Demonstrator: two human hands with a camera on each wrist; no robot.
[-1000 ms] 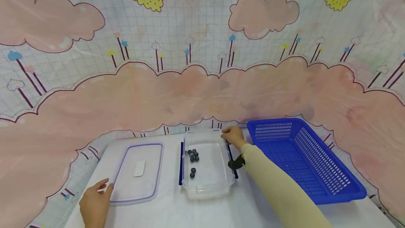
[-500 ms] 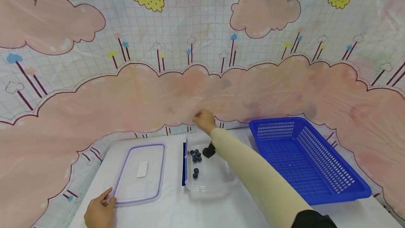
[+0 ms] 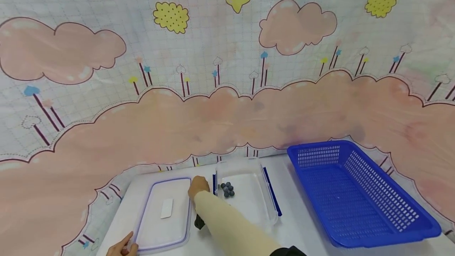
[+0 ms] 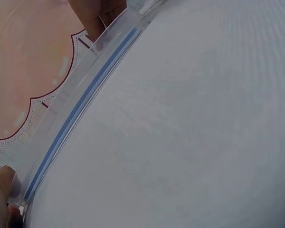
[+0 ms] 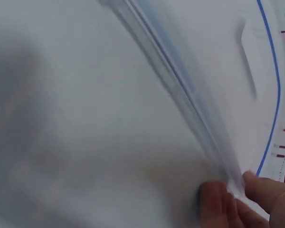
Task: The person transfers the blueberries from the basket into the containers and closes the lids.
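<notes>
On a white bench (image 3: pixel 309 244) backed by a cloud-print cloth, a person takes a clear, blue-edged lid (image 3: pixel 165 212) in both hands. At far left the left hand (image 3: pixel 122 249) meets the lid's near left corner; the left wrist view shows the left hand's fingertips (image 4: pixel 1 190) pinching that rim, so this grip is closed on the lid. The lid lies flat on the bench, a small white tab at its centre. Reaching across in a pale sleeve, the right hand (image 3: pixel 198 187) sits at the lid's far right corner, just beside the container; the right wrist view shows its fingers (image 5: pixel 218 202) pinched on the rim, closed on the lid. The lid lies between the two grips, held at diagonally opposite corners and to the left of the clear container (image 3: pixel 249 194), whose blue clasps hang open at its sides. A cluster of dark blueberries (image 3: pixel 227 189) rests in the container's far left corner. At far right a blue basket (image 3: pixel 359 196) stands apart. The thin lid may flex or slip, since both holds are fingertip pinches at corners; and the sleeve passes close over the container, so a careless swing could knock it and scatter the berries.
</notes>
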